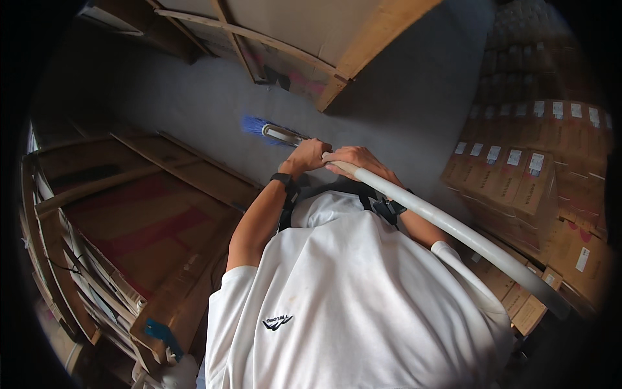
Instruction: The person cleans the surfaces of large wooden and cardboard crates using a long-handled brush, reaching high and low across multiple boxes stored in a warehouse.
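Both my hands are closed around the long white handle (437,214) of a broom, close together in front of my chest. My left hand (308,153) grips it nearer the head, and my right hand (354,158) holds it just behind. The broom head (272,131), with blue bristles and a pale top, lies beyond my left hand over the grey floor. From my right hand the handle runs back past my right arm towards the lower right. Part of the stick between head and hands is hidden by my left hand.
Wood-framed crates or panels (146,209) stand on my left. Another wooden-framed panel (335,73) reaches in from the top. Stacked cardboard boxes (515,180) bearing labels fill the right side, some under clear film. Grey floor (398,107) shows between them.
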### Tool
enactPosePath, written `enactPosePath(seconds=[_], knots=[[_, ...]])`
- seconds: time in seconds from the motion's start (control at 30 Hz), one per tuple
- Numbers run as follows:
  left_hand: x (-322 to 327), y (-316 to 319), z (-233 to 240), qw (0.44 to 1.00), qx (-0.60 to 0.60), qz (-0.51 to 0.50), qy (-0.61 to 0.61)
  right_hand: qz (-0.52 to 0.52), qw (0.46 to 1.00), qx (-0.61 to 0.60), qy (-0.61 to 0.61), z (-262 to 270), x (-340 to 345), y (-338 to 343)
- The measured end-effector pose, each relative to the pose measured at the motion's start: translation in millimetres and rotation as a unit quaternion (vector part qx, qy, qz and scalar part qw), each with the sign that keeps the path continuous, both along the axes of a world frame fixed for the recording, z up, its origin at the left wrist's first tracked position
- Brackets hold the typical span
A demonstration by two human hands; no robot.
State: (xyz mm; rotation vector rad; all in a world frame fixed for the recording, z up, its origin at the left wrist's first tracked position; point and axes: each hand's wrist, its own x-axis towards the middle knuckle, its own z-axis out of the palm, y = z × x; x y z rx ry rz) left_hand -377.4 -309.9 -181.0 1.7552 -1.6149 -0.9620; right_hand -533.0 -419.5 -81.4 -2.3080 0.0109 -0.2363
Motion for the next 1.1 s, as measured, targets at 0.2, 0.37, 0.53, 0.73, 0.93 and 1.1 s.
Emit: enactPosePath(seconds=[0.2,0.37,0.53,0.73,0.93,1.1], knots=[[-79,-79,18,0.996,-0.003,-0.081,-0.049,-0.056,0.995,0.042,-0.073,-1,-101,-59],[-176,-169,12,0.982,-0.045,-0.176,-0.049,-0.145,0.973,0.077,-0.164,6,-211,-113],[-235,-254,37,0.971,-0.07,-0.214,-0.082,-0.223,0.964,0.113,-0.089,20,-281,-174],[-241,-337,73,0.943,-0.222,-0.224,-0.109,-0.261,0.958,0.09,-0.076,43,-296,-235],[-175,-379,88,0.951,-0.181,-0.169,-0.186,-0.212,0.97,0.042,-0.107,25,-230,-301],[-111,-407,70,0.974,-0.125,-0.093,-0.161,-0.107,0.988,0.094,-0.056,16,-169,-375]])
